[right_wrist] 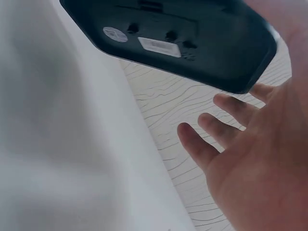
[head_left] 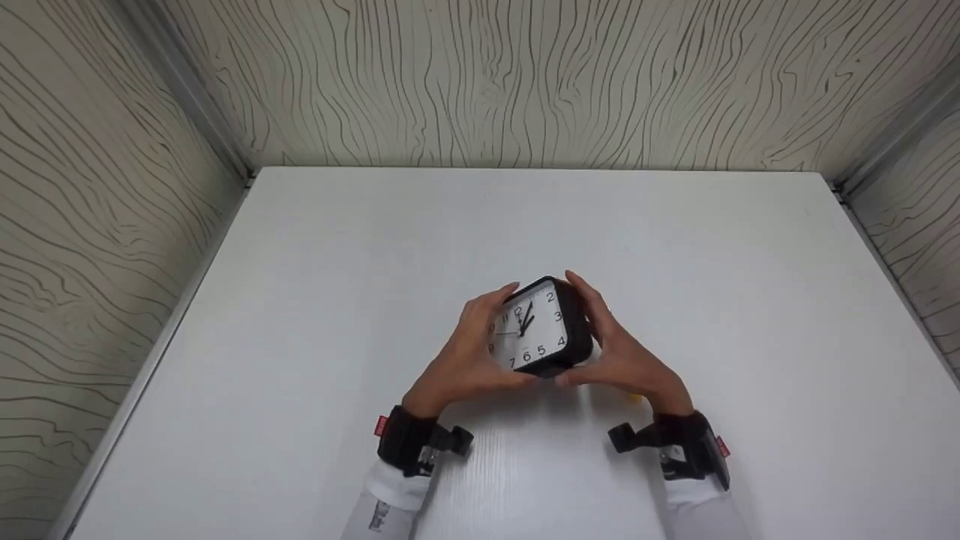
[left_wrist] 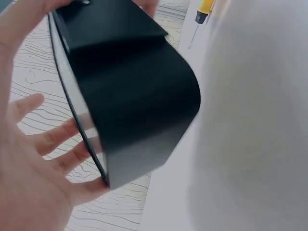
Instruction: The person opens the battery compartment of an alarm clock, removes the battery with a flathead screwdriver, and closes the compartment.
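Observation:
A black, square-cornered alarm clock (head_left: 531,327) with a white dial is held up over the white table, turned and tilted. My left hand (head_left: 474,352) grips its left side, fingertips at the top edge and thumb along the bottom. On the other side my right hand (head_left: 622,349) holds the case, thumb under the bottom edge and fingers near the upper right corner. The left wrist view shows the smooth black side of the case (left_wrist: 139,96). In the right wrist view appears the clock's back (right_wrist: 211,48), with small knobs and two pale stickers.
A screwdriver (left_wrist: 206,6) with a yellow handle lies on the white table (head_left: 337,225); in the head view it is mostly hidden behind my right wrist. Wood-grain panels (head_left: 480,82) stand behind the table and along both sides.

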Demonstrator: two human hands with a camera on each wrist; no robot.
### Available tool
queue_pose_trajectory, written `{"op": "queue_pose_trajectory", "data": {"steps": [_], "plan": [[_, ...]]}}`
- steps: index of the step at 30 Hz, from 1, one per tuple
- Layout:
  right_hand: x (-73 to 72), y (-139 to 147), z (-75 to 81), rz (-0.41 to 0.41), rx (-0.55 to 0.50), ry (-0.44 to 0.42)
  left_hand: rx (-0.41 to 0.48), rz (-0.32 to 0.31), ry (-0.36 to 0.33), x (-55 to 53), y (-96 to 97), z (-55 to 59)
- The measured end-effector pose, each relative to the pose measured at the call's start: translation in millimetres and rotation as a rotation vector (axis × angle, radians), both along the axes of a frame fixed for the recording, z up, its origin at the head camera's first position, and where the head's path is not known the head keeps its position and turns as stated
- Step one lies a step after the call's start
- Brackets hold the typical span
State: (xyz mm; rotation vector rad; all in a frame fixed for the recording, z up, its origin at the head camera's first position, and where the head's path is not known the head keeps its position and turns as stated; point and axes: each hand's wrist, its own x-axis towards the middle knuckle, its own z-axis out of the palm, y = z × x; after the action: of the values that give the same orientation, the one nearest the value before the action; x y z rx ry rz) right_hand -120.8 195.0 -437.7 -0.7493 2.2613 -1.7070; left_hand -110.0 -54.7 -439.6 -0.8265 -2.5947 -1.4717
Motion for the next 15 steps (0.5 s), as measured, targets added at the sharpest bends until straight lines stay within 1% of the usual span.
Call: {"op": "queue_pose_trajectory", "data": {"steps": [4, 6, 9, 10, 12, 15], "plan": [[0.4, -3.0, -6.2, 0.053, -0.022, -0.072, 0.075, -0.017, -0.034, 1.7, 1.5, 1.6], [1.8, -5.1, -8.8, 0.085, 0.023, -0.088, 0.124, -0.028, -0.06, 2.5, 3.6, 2.6], [3.9, -7.9, -10.4, 0.127, 0.1, -0.085, 0.197, -0.047, -0.1, 3.5, 7.1, 4.4], [4.4, -8.4, -10.5, 0.132, 0.113, -0.081, 0.213, -0.058, -0.107, 3.6, 7.8, 4.8], [5.2, -8.8, -10.1, 0.114, 0.113, -0.073, 0.234, -0.087, -0.123, 4.0, 8.3, 5.3], [4.0, -9.8, -9.0, 0.088, 0.052, -0.046, 0.24, -0.131, -0.141, 4.6, 6.5, 6.4]]}}
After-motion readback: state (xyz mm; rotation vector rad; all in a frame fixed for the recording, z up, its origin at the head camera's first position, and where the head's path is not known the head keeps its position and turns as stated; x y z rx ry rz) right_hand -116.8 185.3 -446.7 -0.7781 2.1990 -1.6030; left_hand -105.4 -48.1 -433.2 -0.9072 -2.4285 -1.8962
